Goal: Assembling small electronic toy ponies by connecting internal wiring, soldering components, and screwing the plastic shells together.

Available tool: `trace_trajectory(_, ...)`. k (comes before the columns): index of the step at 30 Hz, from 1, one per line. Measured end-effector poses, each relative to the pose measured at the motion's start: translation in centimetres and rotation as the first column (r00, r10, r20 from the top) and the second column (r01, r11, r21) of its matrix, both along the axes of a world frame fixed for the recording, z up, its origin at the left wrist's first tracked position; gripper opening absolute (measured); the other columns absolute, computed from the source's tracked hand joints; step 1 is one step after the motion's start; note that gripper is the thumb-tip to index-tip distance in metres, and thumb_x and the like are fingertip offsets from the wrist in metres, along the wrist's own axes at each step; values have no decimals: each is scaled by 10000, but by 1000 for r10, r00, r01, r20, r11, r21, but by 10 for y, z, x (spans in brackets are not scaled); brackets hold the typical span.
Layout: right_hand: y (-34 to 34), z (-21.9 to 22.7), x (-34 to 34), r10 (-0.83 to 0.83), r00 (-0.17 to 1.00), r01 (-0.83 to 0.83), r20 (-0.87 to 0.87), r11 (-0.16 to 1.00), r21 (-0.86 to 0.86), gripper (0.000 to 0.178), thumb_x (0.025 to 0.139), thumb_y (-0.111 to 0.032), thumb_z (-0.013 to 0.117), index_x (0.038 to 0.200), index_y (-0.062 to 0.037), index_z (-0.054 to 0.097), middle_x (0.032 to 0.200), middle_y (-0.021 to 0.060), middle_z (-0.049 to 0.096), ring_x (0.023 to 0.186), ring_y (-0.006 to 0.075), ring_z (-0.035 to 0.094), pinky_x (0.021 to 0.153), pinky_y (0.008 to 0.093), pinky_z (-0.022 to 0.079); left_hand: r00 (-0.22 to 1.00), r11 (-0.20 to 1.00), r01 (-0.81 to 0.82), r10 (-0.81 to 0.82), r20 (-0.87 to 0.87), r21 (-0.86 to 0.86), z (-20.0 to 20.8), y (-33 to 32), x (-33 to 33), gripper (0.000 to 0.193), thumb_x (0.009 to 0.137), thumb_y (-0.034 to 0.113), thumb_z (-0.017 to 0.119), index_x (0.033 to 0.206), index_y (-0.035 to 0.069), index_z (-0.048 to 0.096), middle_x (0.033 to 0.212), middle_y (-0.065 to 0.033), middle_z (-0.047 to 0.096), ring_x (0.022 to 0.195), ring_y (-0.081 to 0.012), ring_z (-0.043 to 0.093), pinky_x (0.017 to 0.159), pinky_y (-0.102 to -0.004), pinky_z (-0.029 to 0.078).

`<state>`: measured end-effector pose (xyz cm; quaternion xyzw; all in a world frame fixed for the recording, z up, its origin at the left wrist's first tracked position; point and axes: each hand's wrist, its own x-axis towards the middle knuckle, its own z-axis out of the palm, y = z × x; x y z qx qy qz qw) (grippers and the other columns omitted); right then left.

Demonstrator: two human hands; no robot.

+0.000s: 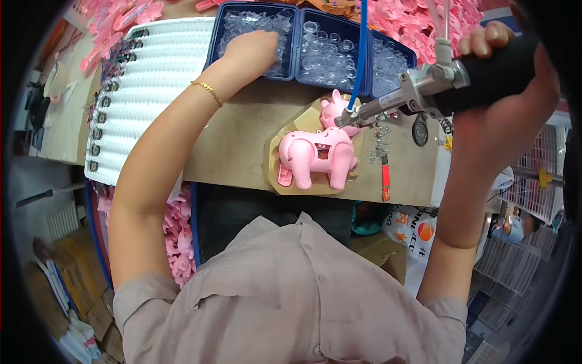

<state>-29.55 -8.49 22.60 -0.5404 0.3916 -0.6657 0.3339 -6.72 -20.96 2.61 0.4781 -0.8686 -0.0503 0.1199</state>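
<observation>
Toy assembly workshop. Desk (242, 145) carries a wooden jig holding a pink plastic pig (316, 156); blue bins of clear parts (315, 48) at top centre; heaps of pink mouldings (412, 21) upper right; cardboard boxes (79, 285) lower left.

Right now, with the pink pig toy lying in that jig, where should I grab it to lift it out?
Probably the rounded rump of the pink pig toy, coming from the left. It lies on its side in the tan jig, and the tool in the right hand crowds its head end.

Glossy pink plastic pig (317, 156) (smooth), matt wooden jig (274, 176), shiny metal tool nozzle (388, 104).
</observation>
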Motion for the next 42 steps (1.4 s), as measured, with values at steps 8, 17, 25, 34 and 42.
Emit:
trace_trajectory(8, -13, -22, -4, 199, 978, -201, 54, 979, 29, 269, 921, -264, 466, 1025, -17, 477, 800, 58, 459, 723, 168, 447, 703, 332, 395, 989, 994, 15, 1, -146, 111, -4, -6, 8, 292, 785, 186, 694, 1012, 16, 628, 950, -164, 670, 938, -338, 629, 815, -426, 505)
trace_trajectory(17, -3, -33, 47, 264, 964, -262, 24, 963, -64, 269, 906, -261, 464, 1007, -11, 475, 804, 74, 458, 714, 174, 447, 701, 325, 399, 990, 996, 92, -89, -112, 22, -12, -19, 19, 203, 790, 110, 648, 959, -3, 651, 922, -180, 658, 905, -339, 626, 812, -415, 501)
trace_trajectory(25, 1, -19, 60, 240, 958, -239, 155, 971, -26, 270, 898, -257, 476, 1012, -13, 463, 849, 77, 452, 743, 173, 450, 742, 325, 410, 980, 989, -39, 10, -201, -143, -11, -16, 24, 224, 826, 129, 628, 1017, 15, 657, 949, -179, 655, 908, -317, 628, 820, -396, 489)
trace_trajectory(34, 1, -16, 75, 198, 924, -220, 327, 975, 31, 274, 888, -253, 489, 1018, -15, 449, 899, 82, 444, 776, 172, 454, 788, 325, 423, 775, 975, -199, 94, -625, -100, -16, -18, 23, 96, 803, 37, 537, 837, -25, 601, 744, -248, 587, 765, -407, 596, 686, -463, 469)
trace_trajectory(42, 16, -20, 100, 275, 961, -271, 22, 957, -105, 240, 902, -236, 460, 1003, -28, 521, 789, 51, 435, 700, 151, 415, 689, 300, 374, 755, 994, -109, 79, -651, -7, 41, 18, 47, 161, 836, 131, 588, 914, 5, 650, 848, -205, 651, 813, -347, 637, 719, -419, 493)
